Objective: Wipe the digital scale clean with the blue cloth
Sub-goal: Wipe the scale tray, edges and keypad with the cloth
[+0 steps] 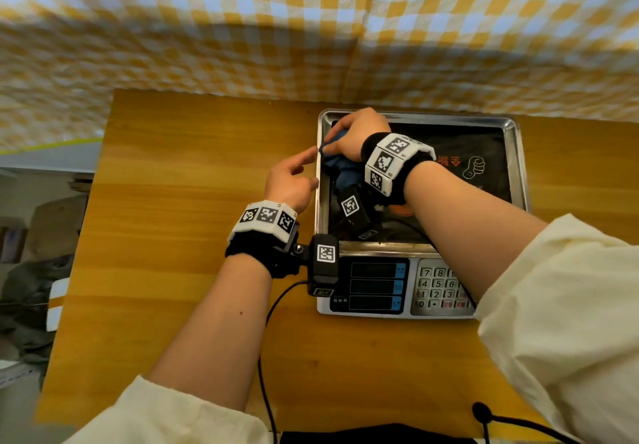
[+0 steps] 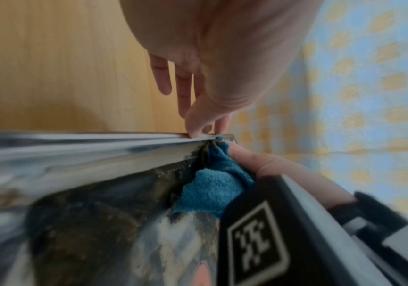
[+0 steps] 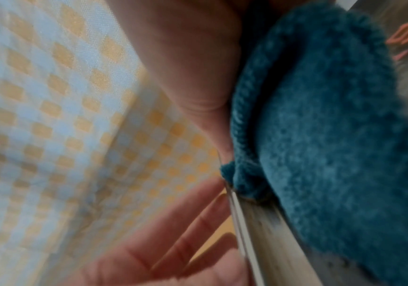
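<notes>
Yellow-and-white checked fabric (image 1: 311, 29) hangs behind a wooden desk (image 1: 179, 201), and on the desk stands the scale (image 1: 377, 286), its steel pan (image 1: 515, 153) toward the fabric and its keypad (image 1: 437, 288) toward the person. The right hand (image 1: 352, 136) lies in the pan's far corner on the left hand's side, fingers curled round the bunched blue cloth (image 2: 210, 185) and pressing it into the angle of floor and wall. The cloth's tip reaches the pan's rim there. The left hand (image 1: 292, 181) is just outside that rim, its fingers (image 2: 185, 91) straight and loosely spread, thumb tip touching the rim's edge; it holds nothing. A dark printed sheet (image 1: 480, 153) lines the pan's floor. Both wrists wear marker bands (image 1: 266, 217).
</notes>
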